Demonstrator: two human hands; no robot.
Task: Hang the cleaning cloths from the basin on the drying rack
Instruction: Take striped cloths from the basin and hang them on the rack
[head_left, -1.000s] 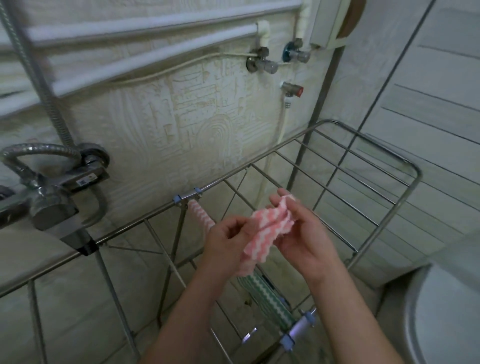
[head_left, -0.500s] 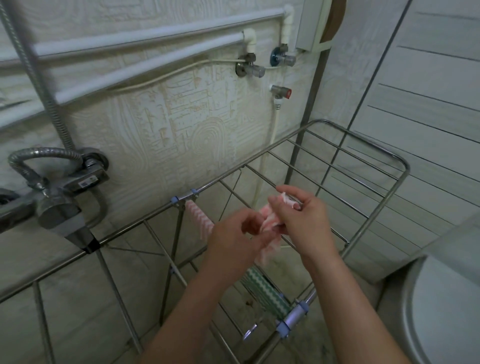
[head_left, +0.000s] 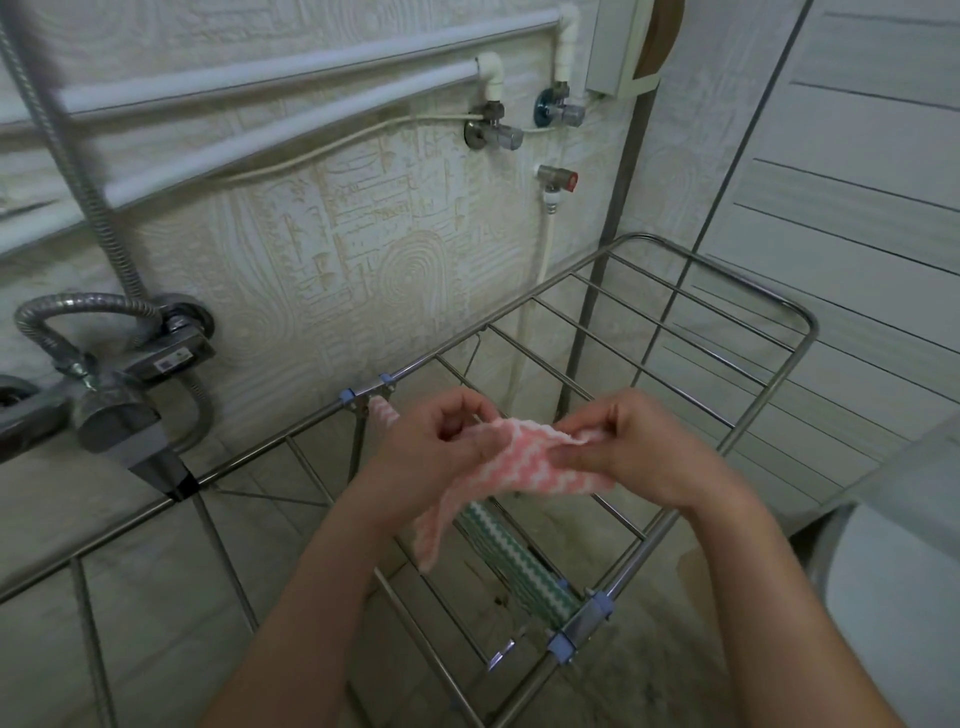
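Scene: downward view onto a steel drying rack (head_left: 802, 332) set against a patterned bathroom wall (head_left: 337, 234).
Cloth in hand: pink-and-white zigzag cloth (head_left: 524, 467), held in the air just above the rack's middle rungs, not visibly touching any of them.
Left hand (head_left: 441, 441): fingers curled, pinches the left end of the cloth's top edge. A loose corner hangs down beside the forearm.
Right hand (head_left: 639, 452): thumb and fingers closed on the right end of the same edge.
Long axis: held edge runs left to right and crosses the rungs, which run far to near (slanting a little rightward as they come nearer).
Way to the target: bare rungs lie to the right and farther off. Right hand nearer to them, left hand nearer to the rungs already taken.
Next move, as a judgement: calls for turning the edge to lie along a bare rung, then lowering the cloth over it, half on each side.
Cloths counted: three. These are the one in hand, a green zigzag cloth (head_left: 514, 561) draped on a rung below the hands, and a second pink cloth (head_left: 383, 413) just showing at the far rail behind the left hand.
Hands counted: two.
Racks counted: one.
Basin: cannot be made out; a white rounded shape (head_left: 909, 597) at the right edge is too cropped to name.
Also present: shower mixer (head_left: 119, 410) with its hose, at the left.
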